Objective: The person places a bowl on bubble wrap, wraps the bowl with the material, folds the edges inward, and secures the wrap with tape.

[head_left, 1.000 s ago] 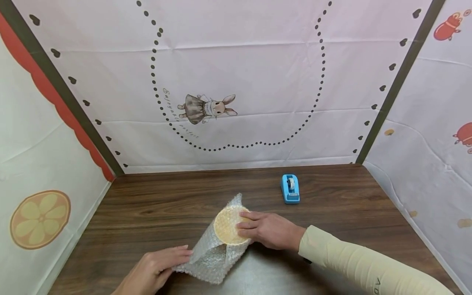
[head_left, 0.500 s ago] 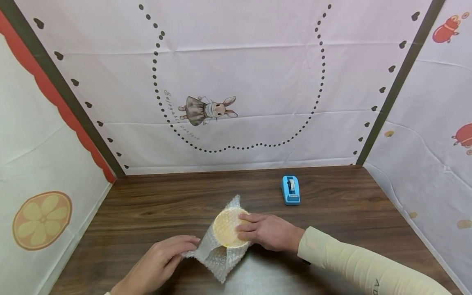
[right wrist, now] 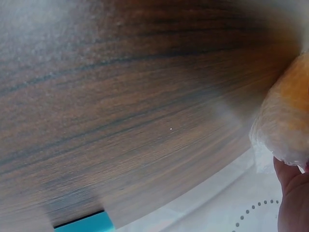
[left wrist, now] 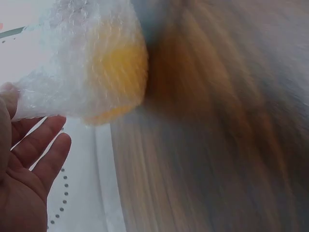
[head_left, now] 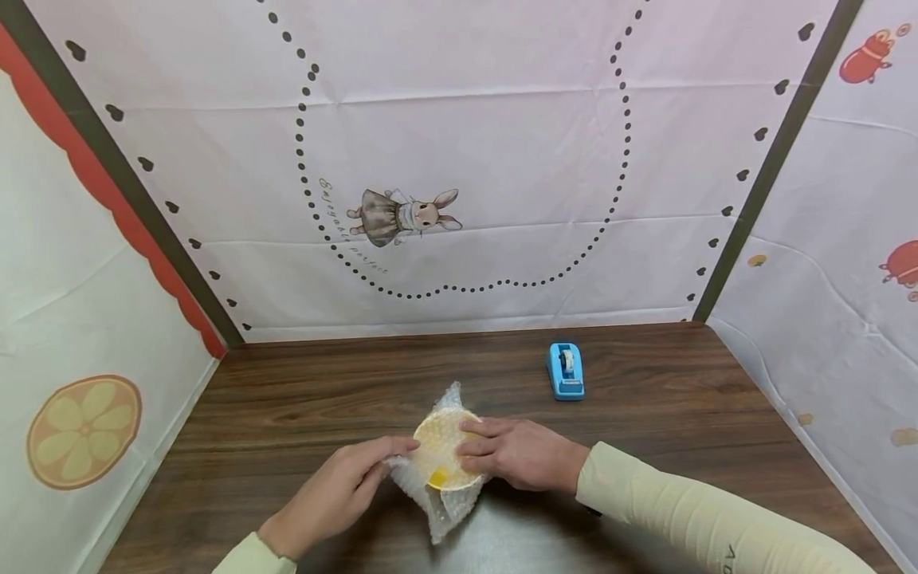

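Observation:
A round yellow object (head_left: pixel 438 478) stands on the table, mostly covered by bubble wrap (head_left: pixel 448 514). Only a small bright yellow patch shows bare near its front edge in the head view. My left hand (head_left: pixel 343 486) pinches a flap of the wrap between thumb and forefinger at the object's left edge; in the left wrist view the other fingers (left wrist: pixel 57 152) stand loose below the flap. From the right, my right hand (head_left: pixel 523 454) rests extended fingers on the wrapped round top. The right wrist view shows its thumb (right wrist: pixel 286 174) against the wrapped side.
A blue tape dispenser (head_left: pixel 566 372) with a roll in it stands behind and to the right of my right hand. Its corner also shows in the right wrist view. Printed cloth walls (head_left: pixel 502 159) enclose the dark wooden table (head_left: pixel 301 391) at the back and sides.
My left hand has moved right and slightly away from me, drawing the left flap of bubble wrap up against the round object. My right hand has stayed on top.

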Available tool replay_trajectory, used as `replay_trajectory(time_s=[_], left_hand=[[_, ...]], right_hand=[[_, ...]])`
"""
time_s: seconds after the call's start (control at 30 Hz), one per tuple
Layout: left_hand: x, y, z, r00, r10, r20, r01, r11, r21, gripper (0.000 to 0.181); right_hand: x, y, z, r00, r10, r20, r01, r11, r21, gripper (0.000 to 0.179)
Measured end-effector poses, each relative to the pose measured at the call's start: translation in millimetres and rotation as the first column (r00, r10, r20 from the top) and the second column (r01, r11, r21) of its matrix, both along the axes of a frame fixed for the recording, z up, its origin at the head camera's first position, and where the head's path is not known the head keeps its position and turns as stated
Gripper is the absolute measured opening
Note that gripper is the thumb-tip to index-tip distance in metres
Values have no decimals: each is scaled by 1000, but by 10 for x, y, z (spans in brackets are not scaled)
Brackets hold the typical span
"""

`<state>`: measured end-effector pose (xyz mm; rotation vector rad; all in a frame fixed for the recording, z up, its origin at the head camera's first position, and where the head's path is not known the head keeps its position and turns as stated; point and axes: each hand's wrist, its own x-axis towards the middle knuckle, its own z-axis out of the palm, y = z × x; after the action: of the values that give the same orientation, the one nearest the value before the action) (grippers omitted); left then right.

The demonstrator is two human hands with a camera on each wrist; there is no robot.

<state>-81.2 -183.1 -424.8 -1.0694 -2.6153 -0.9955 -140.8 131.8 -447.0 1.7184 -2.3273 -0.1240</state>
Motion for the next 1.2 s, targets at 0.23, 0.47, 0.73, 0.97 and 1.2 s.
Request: replay_trajectory(time_s=[0.23,0.47,0.73,0.97,1.2], left_hand=[[-135,143,19,998,5,70,-8,999,37,20],[-259,273,4,993,107,47,-109,993,39,12],[-394,455,16,970,236,63,-236,972,-12,6],[-456,588,-18,948,310,68,-312,950,14,5],[-494,671,-78,931,366,7,-365,929,55,5]], right_hand=[[-4,-8,4,1000,14,-13,-15,1000,-4,34],[-14,-11,-5,999,31,-27,-31,1000,2,36],[-15,-26,9,999,38,-21,-38,999,14,37],[-15,-42,35,1000,29,3,-29,998,53,37],[-17,-44,37,999,29,12,-30,997,64,34]])
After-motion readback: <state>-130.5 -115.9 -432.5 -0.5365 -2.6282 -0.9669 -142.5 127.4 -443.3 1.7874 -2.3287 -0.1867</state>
